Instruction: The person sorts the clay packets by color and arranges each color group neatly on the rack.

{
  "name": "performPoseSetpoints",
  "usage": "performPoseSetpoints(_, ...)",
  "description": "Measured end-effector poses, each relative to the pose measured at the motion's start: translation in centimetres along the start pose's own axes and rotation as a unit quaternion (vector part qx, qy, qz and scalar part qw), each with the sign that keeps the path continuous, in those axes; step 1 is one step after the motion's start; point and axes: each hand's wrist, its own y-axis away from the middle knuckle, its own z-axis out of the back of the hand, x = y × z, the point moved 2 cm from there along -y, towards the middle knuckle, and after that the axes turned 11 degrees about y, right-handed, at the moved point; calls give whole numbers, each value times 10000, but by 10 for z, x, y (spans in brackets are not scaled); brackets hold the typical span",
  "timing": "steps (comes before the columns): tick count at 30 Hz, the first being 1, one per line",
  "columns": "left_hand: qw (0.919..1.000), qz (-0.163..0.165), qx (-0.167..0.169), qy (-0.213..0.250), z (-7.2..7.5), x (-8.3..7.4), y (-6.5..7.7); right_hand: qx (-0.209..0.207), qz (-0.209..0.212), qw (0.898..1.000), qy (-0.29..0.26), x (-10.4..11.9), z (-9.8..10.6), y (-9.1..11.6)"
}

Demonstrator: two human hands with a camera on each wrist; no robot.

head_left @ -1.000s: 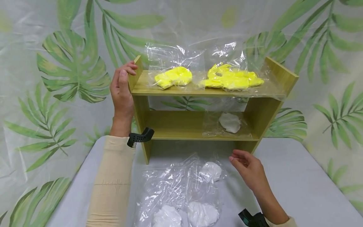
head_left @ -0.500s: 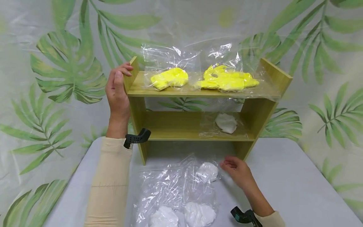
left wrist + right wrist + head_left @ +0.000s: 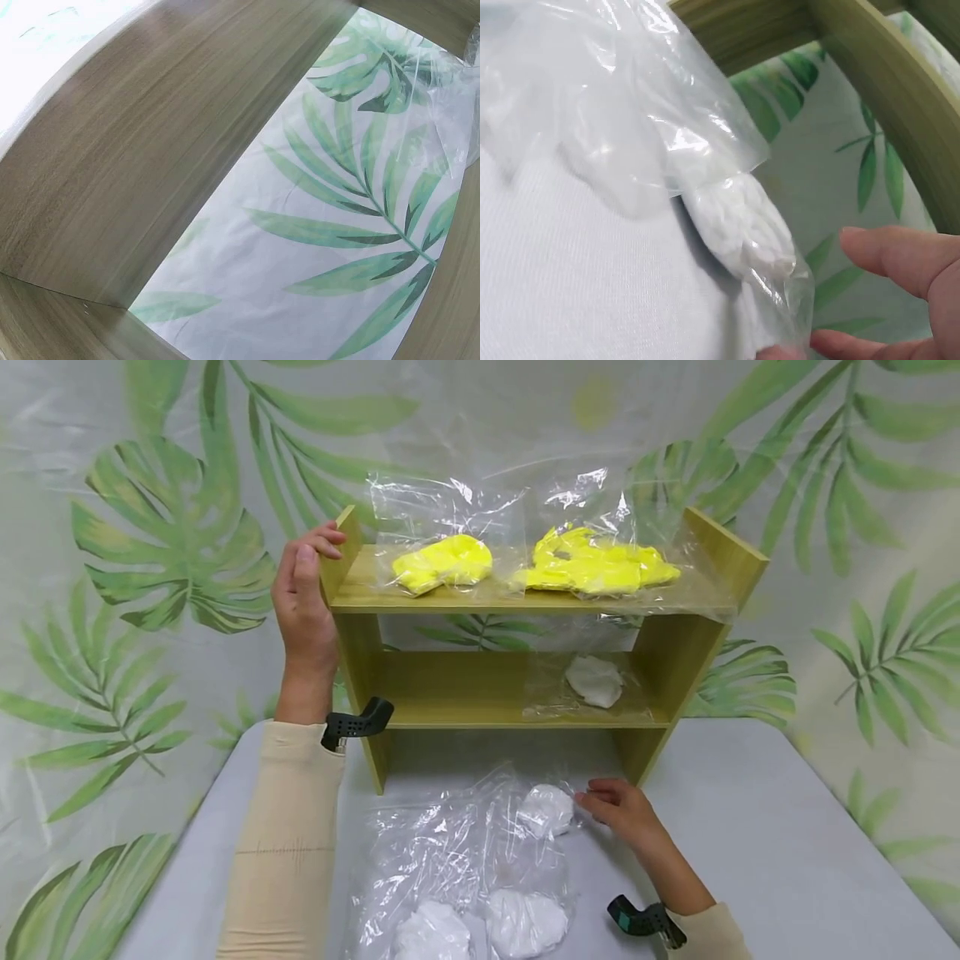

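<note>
My left hand (image 3: 307, 602) rests its fingertips on the left side panel of a wooden shelf (image 3: 480, 689); it does not appear in the left wrist view. Low on the right, the right hand (image 3: 622, 814) has its fingertips at the edge of a clear plastic bag holding a small white lump (image 3: 546, 810). In the right wrist view the lump (image 3: 739, 225) sits in its bag, one finger (image 3: 885, 251) held away and other fingertips at the bag's lower edge. Two bigger bagged white lumps, one on the left (image 3: 433, 933) and one on the right (image 3: 527, 922), lie nearer.
On the top board are a smaller bagged yellow lump (image 3: 442, 564) and a larger, ragged bagged yellow piece (image 3: 600, 564). A bagged white lump (image 3: 594, 681) lies at the right of the middle board. The shelf stands on a pale table (image 3: 795, 827) before a leaf-print backdrop (image 3: 172, 527).
The right hand has moved left and down from beside the shelf's right leg to the small bag's edge. My left hand stays at the side panel. The view has shifted slightly.
</note>
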Motion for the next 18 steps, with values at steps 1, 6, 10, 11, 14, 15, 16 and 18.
performPoseSetpoints(1, 10000, 16, -13, -3, 0, 0, 0, 104, -64, 9997, -228, -1, -1, -1)
performPoseSetpoints(6, 10000, 30, -2, 7, 2, 0, 0, 444, -417, 9973, -405, -3, -8, -2)
performPoseSetpoints(10, 10000, -13, -1, 90, 2, 0, 0, 482, -596, 9970, -101, -2, -14, 0)
performPoseSetpoints(11, 9999, -26, 2, 105, 2, 0, 0, 448, -595, 9972, -50, -1, -16, 0)
performPoseSetpoints(14, 9999, -73, 48, 123, 1, -1, 0, 274, -524, 9982, 137, 2, -19, 2)
performPoseSetpoints(15, 9999, -70, 51, 122, 1, -1, 0, 199, -482, 9984, 200, 3, -20, 3)
performPoseSetpoints(16, 9999, -91, 72, 101, 1, -1, 0, 150, -430, 9985, 306, 4, -21, 3)
performPoseSetpoints(18, 9999, -114, 104, 49, 0, -1, 0, 69, -386, 9980, 488, 5, -23, 4)
